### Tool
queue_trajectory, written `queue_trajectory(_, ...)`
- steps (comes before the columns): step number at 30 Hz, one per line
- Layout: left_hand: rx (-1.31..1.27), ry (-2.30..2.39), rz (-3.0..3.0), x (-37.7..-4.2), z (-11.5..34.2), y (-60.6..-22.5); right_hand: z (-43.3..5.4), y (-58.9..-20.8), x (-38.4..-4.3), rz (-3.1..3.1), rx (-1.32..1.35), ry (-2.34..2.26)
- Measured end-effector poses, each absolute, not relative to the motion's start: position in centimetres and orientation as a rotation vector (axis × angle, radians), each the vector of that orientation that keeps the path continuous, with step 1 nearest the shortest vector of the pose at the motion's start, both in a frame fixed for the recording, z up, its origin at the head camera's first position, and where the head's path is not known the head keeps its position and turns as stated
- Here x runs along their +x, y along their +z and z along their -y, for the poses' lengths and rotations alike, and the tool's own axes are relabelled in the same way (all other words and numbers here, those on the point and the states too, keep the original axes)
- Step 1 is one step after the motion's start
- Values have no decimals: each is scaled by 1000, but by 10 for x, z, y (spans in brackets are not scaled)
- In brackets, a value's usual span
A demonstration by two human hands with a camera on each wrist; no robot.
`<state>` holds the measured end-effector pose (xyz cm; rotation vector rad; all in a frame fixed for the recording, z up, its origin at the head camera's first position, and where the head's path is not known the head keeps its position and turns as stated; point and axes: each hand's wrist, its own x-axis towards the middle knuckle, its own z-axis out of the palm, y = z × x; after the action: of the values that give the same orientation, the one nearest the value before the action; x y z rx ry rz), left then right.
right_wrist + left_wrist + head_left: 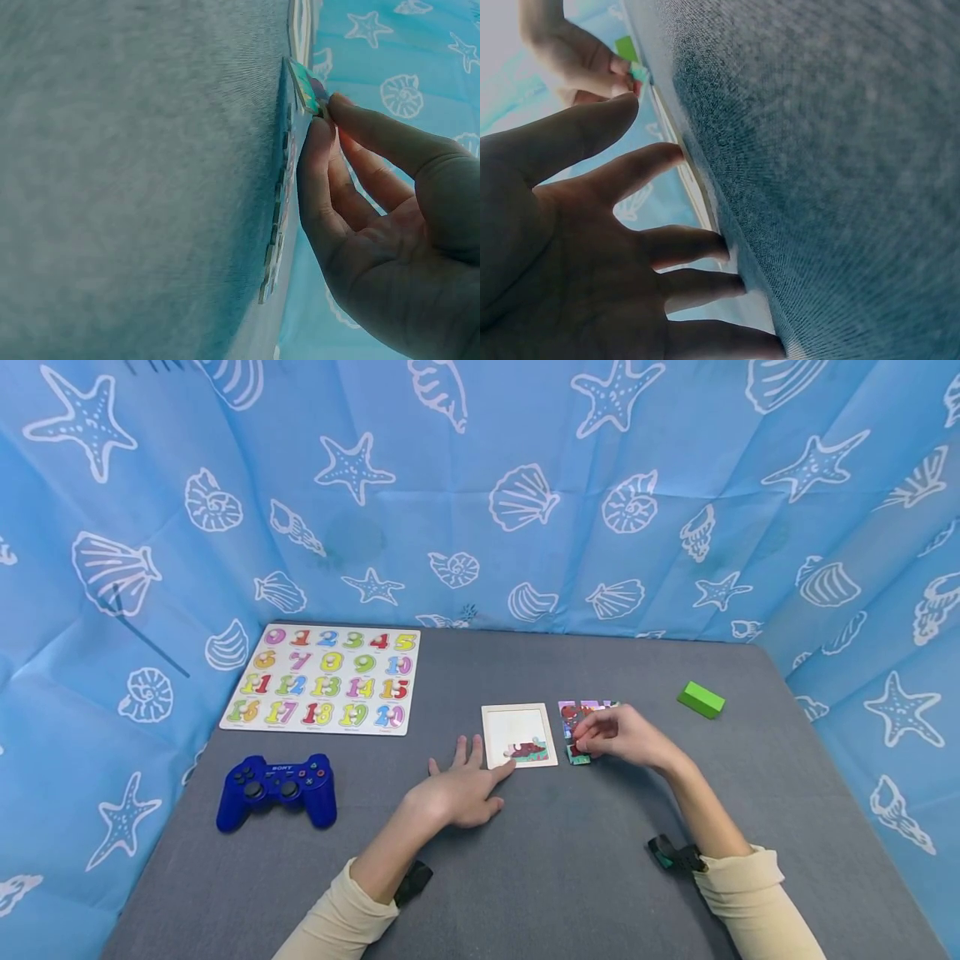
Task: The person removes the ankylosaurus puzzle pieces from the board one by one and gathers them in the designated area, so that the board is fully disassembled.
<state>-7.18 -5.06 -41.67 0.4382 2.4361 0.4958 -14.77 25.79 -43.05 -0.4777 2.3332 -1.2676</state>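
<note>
A square wooden puzzle tray [516, 725] lies mid-table, with a dark-red and green picture part [529, 751] along its lower edge. My left hand [459, 792] rests at the tray's lower left with fingers spread, the index finger reaching its bottom edge. To the right of the tray, my right hand [624, 735] pinches a green puzzle piece [304, 86] between thumb and finger. That piece is tilted up from the table in the right wrist view. Other colourful puzzle pieces [568, 711] lie beside and partly under the right hand, which hides some of them.
A number puzzle board [318, 678] lies at the back left. In front of it is a blue game controller [277, 790]. A green block [701, 700] sits at the right. A blue shell-patterned curtain [480, 485] hangs behind and beside the grey table [555, 877].
</note>
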Motion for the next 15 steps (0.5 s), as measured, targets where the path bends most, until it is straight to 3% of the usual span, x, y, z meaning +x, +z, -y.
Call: queue_trajectory(15, 443, 493, -2451, -71, 51, -418, -256, -438, -145, -2458, -489, -1186)
